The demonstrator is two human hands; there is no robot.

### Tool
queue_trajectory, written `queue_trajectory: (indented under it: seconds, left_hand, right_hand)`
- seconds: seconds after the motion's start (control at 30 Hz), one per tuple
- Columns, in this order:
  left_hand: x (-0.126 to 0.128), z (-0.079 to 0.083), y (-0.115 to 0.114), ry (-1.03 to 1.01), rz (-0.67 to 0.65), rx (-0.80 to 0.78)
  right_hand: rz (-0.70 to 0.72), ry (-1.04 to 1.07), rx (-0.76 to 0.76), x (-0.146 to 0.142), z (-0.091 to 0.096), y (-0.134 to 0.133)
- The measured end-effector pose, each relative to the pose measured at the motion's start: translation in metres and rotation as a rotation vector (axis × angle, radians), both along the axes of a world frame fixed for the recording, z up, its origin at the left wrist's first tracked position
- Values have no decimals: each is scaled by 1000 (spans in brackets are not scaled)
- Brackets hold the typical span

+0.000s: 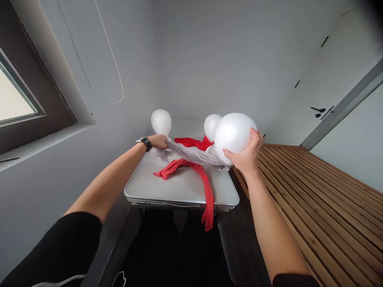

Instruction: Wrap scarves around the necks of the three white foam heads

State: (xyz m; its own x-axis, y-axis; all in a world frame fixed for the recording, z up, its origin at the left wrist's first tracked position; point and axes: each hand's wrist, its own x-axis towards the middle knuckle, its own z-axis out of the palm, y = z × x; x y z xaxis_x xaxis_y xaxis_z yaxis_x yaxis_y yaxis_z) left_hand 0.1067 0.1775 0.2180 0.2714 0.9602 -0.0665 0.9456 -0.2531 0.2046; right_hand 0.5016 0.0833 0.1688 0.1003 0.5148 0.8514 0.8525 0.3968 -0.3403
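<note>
My right hand [247, 156] grips a white foam mannequin head [233, 136], lifted above the right side of a small grey folding table [179, 190]. A grey scarf [194, 155] runs from under that head to my left hand [158, 141], which is closed on the scarf's other end. My left wrist wears a dark watch [145, 142]. A red scarf [201, 179] lies across the table and hangs over its front edge. Two more white foam heads stand at the back, one on the left [160, 121] and one in the middle [211, 126].
A slatted wooden surface [314, 199] runs along the right of the table. Grey walls close in behind and on the left, with a dark-framed window [20, 103] at far left. A white door with a dark handle [317, 109] is at right.
</note>
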Motion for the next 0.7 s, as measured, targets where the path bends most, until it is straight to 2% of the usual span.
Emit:
queue_trajectory:
  seconds: [0.07,0.13,0.2,0.3,0.4,0.5,0.6,0.7]
  left_hand:
    - [31,4,33,14,99,122]
    - [59,-7,54,16,170,207]
    - [83,-30,65,31,224,231]
    - [102,-79,65,51,205,184]
    - [100,-125,54,60,125,144]
    - [84,-153,44,57,76,109]
    - [65,-164,43,40,48,91]
    - [50,-165,50,3,67,85]
  right_hand:
    - [-14,19,5,11,-10,25]
    - [-33,55,-11,15,-22,44]
    - [-30,77,-55,17,-35,59]
    - [2,99,-112,18,-53,76]
    - [27,140,-130,20,-65,92]
    - [67,151,-146,19,-72,107]
    - [81,145,-112,14,-75,120]
    - [90,110,-98,9,-75,129]
